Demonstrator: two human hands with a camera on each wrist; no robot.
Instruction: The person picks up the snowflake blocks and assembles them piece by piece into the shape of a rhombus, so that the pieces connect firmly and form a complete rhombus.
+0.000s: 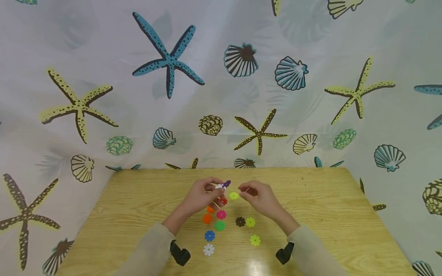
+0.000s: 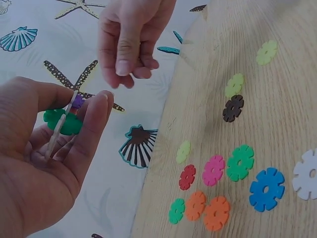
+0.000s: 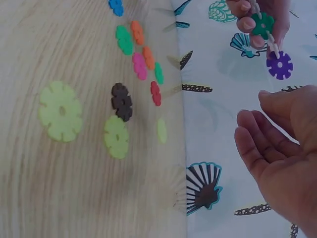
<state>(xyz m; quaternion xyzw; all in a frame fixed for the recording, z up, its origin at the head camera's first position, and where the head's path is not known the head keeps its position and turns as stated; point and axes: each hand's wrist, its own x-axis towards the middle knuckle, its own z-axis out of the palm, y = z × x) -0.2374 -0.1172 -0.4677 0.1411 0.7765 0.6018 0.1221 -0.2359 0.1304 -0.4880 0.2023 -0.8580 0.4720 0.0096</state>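
My left hand (image 1: pixel 202 195) pinches a small chain of notched plastic discs, joined edge to edge, above the table. In the right wrist view a purple disc (image 3: pixel 280 65) hangs at the chain's end, with a green disc (image 3: pixel 262 25) between white ones seen nearly edge-on. Fingers hide part of this chain. Facing it across a small gap is my right hand (image 1: pixel 260 195), its fingers loosely bent and nothing between them. On the table near the hands lie a yellow disc (image 1: pixel 233 196) and a red disc (image 1: pixel 224 201).
Loose discs lie flat on the wooden table (image 1: pixel 138 214): pink (image 1: pixel 221 214), orange (image 1: pixel 207 219), green (image 1: pixel 220 225), blue (image 1: pixel 209 235), white (image 1: pixel 208 250), dark brown (image 1: pixel 240 221) and more yellow ones (image 1: pixel 255 240). A patterned cloth (image 1: pixel 214 99) surrounds the table's back and sides.
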